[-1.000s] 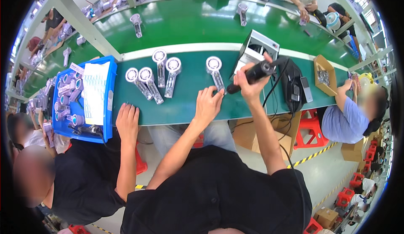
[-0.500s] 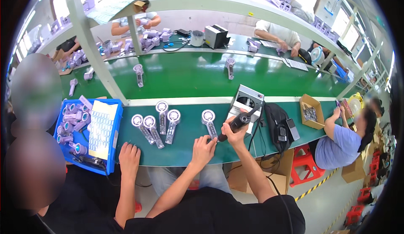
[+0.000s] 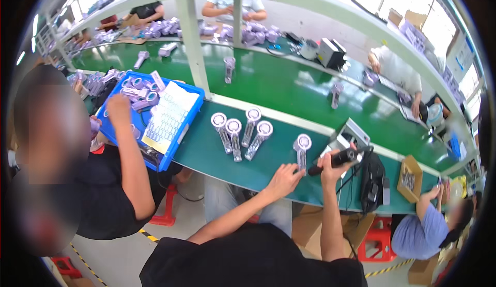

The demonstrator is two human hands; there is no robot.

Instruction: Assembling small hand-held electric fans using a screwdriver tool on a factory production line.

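In my right hand (image 3: 332,172) is a black electric screwdriver (image 3: 345,157), fingers wrapped round its body. It tilts, its tip end pointing left toward the lower end of a handheld fan (image 3: 303,143); contact of the tip cannot be made out. The fan lies on the green bench, with a round purple-and-white head and an opened handle showing parts inside. At the handle's bottom end my left hand (image 3: 283,181) grips it with the fingertips. Left of it lie several similar fans (image 3: 234,129) in a loose group.
A blue tray (image 3: 194,112) with purple fan parts and a printed sheet stands left, a co-worker's arm (image 3: 126,147) over it. Right are a grey-white box device (image 3: 356,132), a black bag (image 3: 373,176) and a carton of small parts (image 3: 409,178). Beyond runs a green conveyor (image 3: 279,88) carrying fans.
The view has swung left, so the bench appears further right and slanted. The co-worker's hand has left the bench edge and is now over the blue tray. My hands stay at the same fan.
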